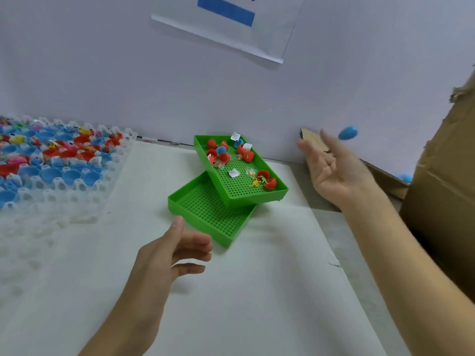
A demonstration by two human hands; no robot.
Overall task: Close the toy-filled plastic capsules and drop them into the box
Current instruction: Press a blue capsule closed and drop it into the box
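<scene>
A closed blue capsule (pixel 348 132) is in mid-air, just beyond the fingertips of my right hand (pixel 331 168), which is open with the palm up and holds nothing. The cardboard box (pixel 442 191) stands at the right; another blue capsule (pixel 406 178) shows inside its opening. An upper green tray (pixel 272 199) holds several open red and blue capsules (pixel 267 179) with small toys and paper slips. It lies across a lower green tray (pixel 205 227). My left hand (pixel 177 255) hovers open near the lower tray's front corner, fingers loosely curled, holding nothing.
A white grid rack (pixel 77 176) at the left holds several red and blue capsule halves with toys. A white sheet (pixel 231 291) covers the table. A pale wall with a taped paper (pixel 231 27) stands behind.
</scene>
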